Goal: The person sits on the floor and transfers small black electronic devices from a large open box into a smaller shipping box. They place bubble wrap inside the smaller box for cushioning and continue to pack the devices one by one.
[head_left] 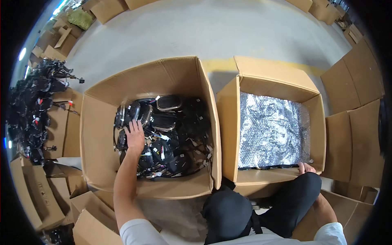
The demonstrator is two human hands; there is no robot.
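Observation:
My left hand [135, 138] reaches into the large cardboard box on the left. Its fingers are stretched out and apart, lying over black oval parts [168, 103] with wires and small white connectors. Nothing shows gripped in it. My right hand [307, 168] is at the near right corner of the smaller cardboard box [228, 126], its fingers bent over the near rim; my knee hides part of it. Silvery bubble wrap [271, 130] covers the contents of that box, and a dark strip shows along its near edge.
A tall heap of black wired parts [32, 110] stands at far left. Cardboard boxes [32, 192] crowd the lower left, and more cartons [355, 134] line the right. Grey floor [204, 32] with a yellow line lies beyond the large open box [98, 163].

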